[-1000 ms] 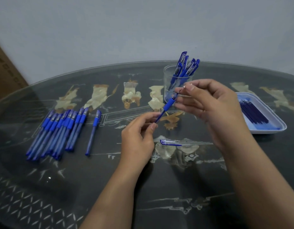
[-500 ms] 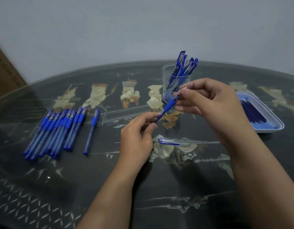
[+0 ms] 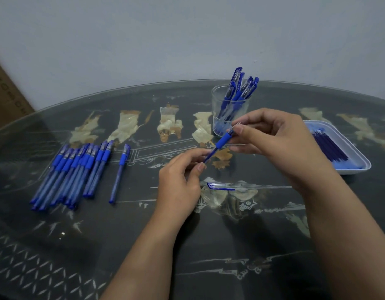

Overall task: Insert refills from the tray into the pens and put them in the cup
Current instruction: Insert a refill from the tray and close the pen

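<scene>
Pens (image 3: 72, 174) lay in a row at your far left on the table (image 3: 122, 234), with a stray pen (image 3: 120, 172) just beside them. I could not tell whether any of them held a refill. Your left hand (image 3: 178, 180) pinched the lower barrel of the pen (image 3: 218, 146) you were working on, which slanted up towards your right. By the look of it, that pen was light, stiff and slick on its clear barrel, so the blue rubber sleeve seemed the surer place to hold. A thin refill would probably bend if pushed off-line. The cap (image 3: 219, 186) lay on the table just below the pen. The cup (image 3: 215, 109) stood behind, with finished pens leaning in it. Your right hand (image 3: 278, 144) pinched the pen's upper end with thumb and forefinger. Those fingers hid the tip, so I could not tell whether the refill was seated. Refills (image 3: 330, 146) lay in the tray (image 3: 351, 146) at far right, and your right hand covered its near-left side.
</scene>
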The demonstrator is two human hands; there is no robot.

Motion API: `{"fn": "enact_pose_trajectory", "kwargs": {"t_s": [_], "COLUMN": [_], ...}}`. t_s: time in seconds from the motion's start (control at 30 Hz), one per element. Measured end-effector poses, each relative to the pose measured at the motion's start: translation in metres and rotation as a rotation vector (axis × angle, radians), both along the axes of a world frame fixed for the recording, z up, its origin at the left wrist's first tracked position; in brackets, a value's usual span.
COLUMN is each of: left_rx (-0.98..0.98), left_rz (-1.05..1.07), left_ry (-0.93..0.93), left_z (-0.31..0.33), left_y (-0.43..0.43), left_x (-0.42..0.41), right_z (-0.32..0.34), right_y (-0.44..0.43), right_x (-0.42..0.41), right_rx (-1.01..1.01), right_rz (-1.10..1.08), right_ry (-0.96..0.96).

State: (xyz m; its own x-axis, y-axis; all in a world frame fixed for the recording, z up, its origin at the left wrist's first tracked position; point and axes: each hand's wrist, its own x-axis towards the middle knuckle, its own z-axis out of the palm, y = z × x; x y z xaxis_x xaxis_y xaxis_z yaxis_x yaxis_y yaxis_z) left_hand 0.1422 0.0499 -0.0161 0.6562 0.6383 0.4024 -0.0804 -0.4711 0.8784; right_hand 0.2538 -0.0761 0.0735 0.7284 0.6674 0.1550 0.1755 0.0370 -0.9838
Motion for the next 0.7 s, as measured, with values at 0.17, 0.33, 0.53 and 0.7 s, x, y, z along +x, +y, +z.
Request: {"fn": "enact_pose_trajectory", "kwargs": {"t_s": [0.17, 0.33, 0.53, 0.7], "left_rx": [-0.003, 0.000, -0.020, -0.043], "left_rz": [-0.019, -0.021, -0.011, -0.011], "left_ry": [0.006, 0.001, 0.005, 0.003], "left_z": [0.0010, 0.0024, 0.0025, 0.0027], "left_y": [-0.0006, -0.0016, -0.0011, -0.0009], "left_x": [-0.0008, -0.0011, -0.0003, -0.0008], "right_z": [-0.0014, -0.0030, -0.0038, -0.0039], "right_y": [0.0016, 0.0036, 0.0063, 0.0059], "right_x": [-0.0003, -0.0019, -0.0039, -0.0056], "right_rx": [-0.034, 0.008, 0.055, 0.048], "right_rz": [-0.049, -0.077, -0.022, 0.017], "right_ry": [-0.081, -0.030, 0.038, 0.025]}}
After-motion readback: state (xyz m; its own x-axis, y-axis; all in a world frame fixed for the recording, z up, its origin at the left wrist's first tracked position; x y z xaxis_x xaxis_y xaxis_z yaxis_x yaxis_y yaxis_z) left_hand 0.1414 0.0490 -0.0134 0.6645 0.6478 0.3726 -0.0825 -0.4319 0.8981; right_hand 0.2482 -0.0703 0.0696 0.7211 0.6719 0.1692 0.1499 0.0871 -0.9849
